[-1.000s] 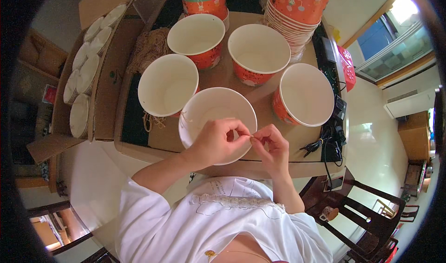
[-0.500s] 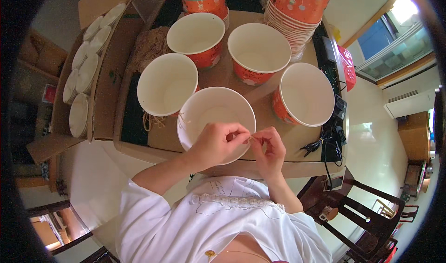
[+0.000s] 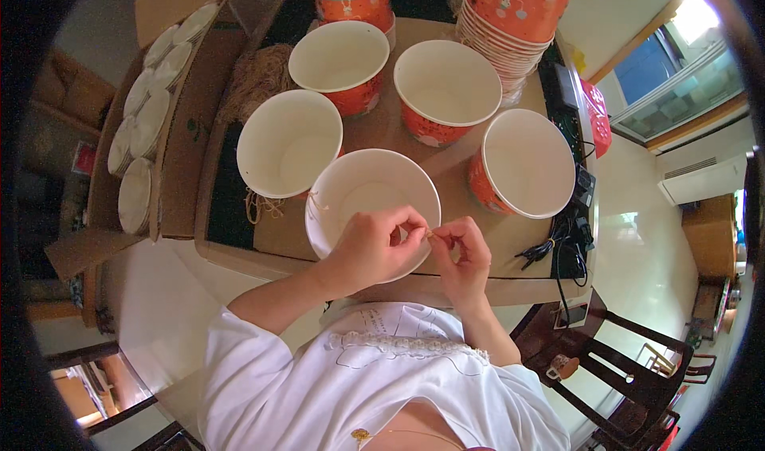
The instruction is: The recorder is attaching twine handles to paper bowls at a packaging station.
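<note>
A white-lined paper bucket [image 3: 373, 184] stands at the table's near edge, directly in front of me. At its right rim my left hand [image 3: 381, 240] and my right hand [image 3: 462, 252] meet, both closed in a fingertip pinch. Between the fingertips shows a bit of thin tan string [image 3: 430, 233]; its exact loop or knot is too small to make out. Another piece of string [image 3: 317, 202] is tied through the bucket's left rim, its ends sticking out. Both hands partly cover the bucket's near right side.
More open paper buckets, red outside, stand around: one left [image 3: 289, 144], one behind it [image 3: 339, 56], one at centre back [image 3: 447, 83], one right [image 3: 528, 162]. Bucket stacks [image 3: 510, 45] rise behind. Tan string bundle [image 3: 259, 80], carton of white-lidded stacks [image 3: 177, 132], black cables [image 3: 562, 240].
Both hands stay pinched at the right rim, with only slight finger movement. The whole table scene has shifted a little to the right in view.
</note>
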The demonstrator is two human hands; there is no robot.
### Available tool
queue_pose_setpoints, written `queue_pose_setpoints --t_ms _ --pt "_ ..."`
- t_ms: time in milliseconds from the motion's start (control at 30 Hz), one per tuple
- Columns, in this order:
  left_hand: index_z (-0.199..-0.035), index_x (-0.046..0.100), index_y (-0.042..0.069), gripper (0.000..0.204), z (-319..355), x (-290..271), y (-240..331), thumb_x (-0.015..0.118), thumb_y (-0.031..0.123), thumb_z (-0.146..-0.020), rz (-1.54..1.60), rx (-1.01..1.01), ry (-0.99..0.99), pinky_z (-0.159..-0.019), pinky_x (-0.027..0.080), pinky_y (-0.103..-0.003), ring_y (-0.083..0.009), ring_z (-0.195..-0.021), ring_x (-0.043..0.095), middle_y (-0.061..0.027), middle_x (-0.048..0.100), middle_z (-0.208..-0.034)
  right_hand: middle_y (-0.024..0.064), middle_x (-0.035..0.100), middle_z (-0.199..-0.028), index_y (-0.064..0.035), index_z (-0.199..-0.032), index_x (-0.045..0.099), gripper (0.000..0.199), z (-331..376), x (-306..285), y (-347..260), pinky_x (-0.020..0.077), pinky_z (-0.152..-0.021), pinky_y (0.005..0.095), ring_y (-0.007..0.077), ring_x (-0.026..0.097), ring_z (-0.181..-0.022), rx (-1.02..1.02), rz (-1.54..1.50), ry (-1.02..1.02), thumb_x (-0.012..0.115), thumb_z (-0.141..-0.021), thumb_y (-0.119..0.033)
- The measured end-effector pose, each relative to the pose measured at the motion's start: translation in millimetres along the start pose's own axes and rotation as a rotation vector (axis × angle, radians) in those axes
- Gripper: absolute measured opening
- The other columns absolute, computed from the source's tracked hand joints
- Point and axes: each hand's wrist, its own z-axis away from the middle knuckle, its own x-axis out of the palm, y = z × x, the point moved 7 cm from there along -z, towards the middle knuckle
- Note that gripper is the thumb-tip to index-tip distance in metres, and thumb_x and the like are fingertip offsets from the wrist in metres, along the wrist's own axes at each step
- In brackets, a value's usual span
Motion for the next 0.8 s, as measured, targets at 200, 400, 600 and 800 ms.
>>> queue_pose_setpoints --t_ms 200,400,600,800 --pt "-0.091 0.065 0.001 0.013 -2.0 2.1 -7.8 0.061 0.013 -0.088 0.217 -0.167 -0.106 -0.061 0.049 -0.024 -0.0052 -0.070 0.061 -0.0046 0.068 -0.080 0.0059 0.055 -0.079 -0.0003 -0.084 0.059 0.009 -0.1 1.1 -2.4 0.0437 -0.058 0.0231 0.0114 0.052 -0.067 0.003 -0.010 0.002 0.065 -0.079 0.005" --pt "-0.094 0.066 0.002 0.013 -2.7 -5.3 -9.2 0.061 0.013 -0.088 0.264 -0.160 -0.005 -0.060 0.047 -0.024 -0.0053 -0.066 0.058 -0.0038 0.067 -0.076 0.0061 0.055 -0.079 -0.0005 -0.084 0.059 0.009 0.5 0.8 0.4 0.0448 -0.059 0.0234 0.0116 0.054 -0.068 0.010 -0.001 -0.006 0.066 -0.079 0.004" --pt "-0.091 0.064 0.001 0.012 -1.7 -5.7 -4.3 0.061 0.013 -0.089 0.153 -0.128 -0.072 -0.058 0.046 -0.023 -0.0055 -0.063 0.056 -0.0025 0.065 -0.073 0.0069 0.056 -0.081 -0.0021 -0.087 0.060 0.014 -3.2 1.5 -12.0 0.0459 -0.059 0.0263 0.0141 0.055 -0.068 0.036 0.117 -0.059 0.070 -0.077 0.000" --pt "-0.087 0.061 0.001 0.011 -1.9 -8.0 -1.2 0.061 0.012 -0.088 0.170 -0.095 -0.017 -0.055 0.047 -0.028 -0.0127 -0.059 0.061 -0.0072 0.064 -0.069 0.0093 0.056 -0.082 -0.0043 -0.088 0.062 0.016 -4.4 1.8 -19.3 0.0479 -0.060 0.0315 0.0217 0.058 -0.069 0.061 0.281 -0.130 0.071 -0.074 -0.002"
